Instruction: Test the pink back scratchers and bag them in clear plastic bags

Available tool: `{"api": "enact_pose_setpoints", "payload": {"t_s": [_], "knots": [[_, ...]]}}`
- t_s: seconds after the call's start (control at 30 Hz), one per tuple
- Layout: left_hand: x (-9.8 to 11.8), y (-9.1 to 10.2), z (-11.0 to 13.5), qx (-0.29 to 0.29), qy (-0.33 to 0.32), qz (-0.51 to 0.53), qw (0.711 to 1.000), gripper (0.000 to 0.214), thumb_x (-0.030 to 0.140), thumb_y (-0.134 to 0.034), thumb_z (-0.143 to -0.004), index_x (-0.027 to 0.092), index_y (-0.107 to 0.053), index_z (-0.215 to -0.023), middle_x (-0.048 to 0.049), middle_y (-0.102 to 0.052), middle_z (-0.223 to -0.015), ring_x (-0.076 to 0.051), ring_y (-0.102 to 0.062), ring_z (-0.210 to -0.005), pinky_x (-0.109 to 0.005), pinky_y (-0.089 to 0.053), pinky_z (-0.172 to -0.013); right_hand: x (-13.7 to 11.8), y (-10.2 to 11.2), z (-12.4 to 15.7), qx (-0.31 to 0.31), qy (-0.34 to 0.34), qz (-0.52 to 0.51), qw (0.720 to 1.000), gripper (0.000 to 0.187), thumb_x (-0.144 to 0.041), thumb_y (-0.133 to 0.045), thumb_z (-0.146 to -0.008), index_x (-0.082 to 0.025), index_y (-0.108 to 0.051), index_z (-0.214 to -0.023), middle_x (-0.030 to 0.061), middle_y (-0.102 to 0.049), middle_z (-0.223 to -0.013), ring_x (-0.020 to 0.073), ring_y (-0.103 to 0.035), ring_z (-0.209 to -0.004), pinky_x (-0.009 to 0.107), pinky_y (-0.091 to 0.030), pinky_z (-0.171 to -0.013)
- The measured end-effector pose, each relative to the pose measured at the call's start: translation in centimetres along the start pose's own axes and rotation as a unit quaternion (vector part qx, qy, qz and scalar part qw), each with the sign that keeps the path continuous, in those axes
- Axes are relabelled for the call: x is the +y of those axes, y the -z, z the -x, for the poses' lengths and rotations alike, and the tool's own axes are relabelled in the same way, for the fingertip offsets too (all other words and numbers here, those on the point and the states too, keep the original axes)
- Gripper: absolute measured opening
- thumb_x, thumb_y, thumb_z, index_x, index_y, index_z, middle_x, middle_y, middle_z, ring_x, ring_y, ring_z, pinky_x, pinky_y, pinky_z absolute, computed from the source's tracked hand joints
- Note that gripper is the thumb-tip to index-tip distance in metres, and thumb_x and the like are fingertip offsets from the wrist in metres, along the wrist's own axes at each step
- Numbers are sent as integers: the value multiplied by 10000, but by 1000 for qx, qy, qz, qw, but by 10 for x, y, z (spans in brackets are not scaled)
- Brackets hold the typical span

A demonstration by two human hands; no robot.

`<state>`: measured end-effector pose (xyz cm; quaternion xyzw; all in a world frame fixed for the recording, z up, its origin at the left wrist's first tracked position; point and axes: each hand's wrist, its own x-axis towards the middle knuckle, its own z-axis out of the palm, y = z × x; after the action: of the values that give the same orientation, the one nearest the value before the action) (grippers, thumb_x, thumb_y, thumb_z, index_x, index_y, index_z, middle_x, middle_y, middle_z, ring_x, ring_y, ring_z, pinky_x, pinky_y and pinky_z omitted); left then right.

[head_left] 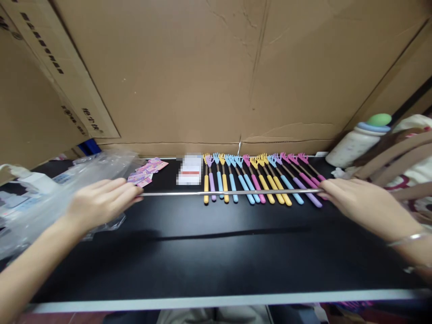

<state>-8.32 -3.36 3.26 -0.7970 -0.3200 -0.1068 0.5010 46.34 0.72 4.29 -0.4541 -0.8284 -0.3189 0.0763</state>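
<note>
A long, thin metal shaft [189, 194] spans the space between my hands, level above the black table; it looks like a drawn-out telescopic back scratcher. My left hand [103, 200] is closed around one end, and my right hand [359, 202] grips the other. Both ends are hidden inside my fists. Behind the shaft lies a row of several back scratchers [232, 180], with small claw heads pointing to the back and yellow, purple, blue and pink handles towards me. The shaft crosses in front of their handles in this view.
Clear plastic bags [64, 193] are heaped at the left. Pink and purple cards [148, 171] lie near a blurred white label or box [190, 170]. A white bottle [357, 141] with a green top leans at the right beside a fabric bag [401, 166]. Cardboard [189, 81] walls the back.
</note>
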Motion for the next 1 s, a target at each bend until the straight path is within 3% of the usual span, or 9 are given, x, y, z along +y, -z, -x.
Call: {"api": "enact_pose_setpoints", "payload": {"t_s": [0.07, 0.17, 0.3, 0.47, 0.7, 1.0], "knots": [[15, -3, -18, -11, -10, 27, 1000, 213, 276, -461, -937, 201, -566, -768, 30, -603, -655, -128, -532, -634, -239, -350, -593, -26, 7, -14, 10, 77, 33, 996, 283, -240, -362, -930, -197, -541, -715, 40, -582, -624, 183, -533, -578, 305, -324, -592], [42, -5, -46, -15, -4, 100, 995, 264, 246, -408, -954, 190, -543, -733, 22, -567, -616, -129, -520, -602, -254, -322, -567, -66, 11, -33, 43, 108, 0, 993, 306, -278, -361, -956, -194, -503, -698, 12, -565, -601, 160, -510, -543, 290, -292, -582], [71, 0, -75, -8, 3, 153, 988, 302, 207, -343, -965, 185, -500, -707, 23, -492, -567, -129, -466, -524, -268, -288, -522, -107, 12, -50, 67, 137, -71, 986, 318, -309, -345, -971, -188, -505, -724, -11, -565, -590, 136, -516, -518, 273, -263, -537], [89, 11, -92, -4, 7, 177, 984, 288, 199, -318, -970, 188, -465, -722, 24, -479, -559, -132, -467, -518, -269, -283, -510, -138, 14, -59, 62, 134, -125, 981, 320, -305, -321, -980, -184, -501, -744, -25, -549, -575, 126, -508, -474, 275, -227, -495], [109, 15, -107, -4, 13, 222, 975, 239, 200, -364, -954, 191, -441, -728, 28, -490, -566, -132, -490, -530, -278, -267, -501, -165, 20, -60, 61, 143, -135, 978, 295, -287, -317, -981, -174, -504, -782, -14, -550, -588, 126, -503, -455, 283, -183, -467], [108, 11, -98, -26, 6, 242, 970, 241, 229, -366, -961, 191, -469, -745, 20, -521, -591, -126, -506, -561, -280, -275, -507, -156, 22, -57, 82, 154, -121, 977, 323, -295, -337, -978, -180, -524, -741, -20, -550, -560, 103, -469, -445, 275, -200, -495]]}}
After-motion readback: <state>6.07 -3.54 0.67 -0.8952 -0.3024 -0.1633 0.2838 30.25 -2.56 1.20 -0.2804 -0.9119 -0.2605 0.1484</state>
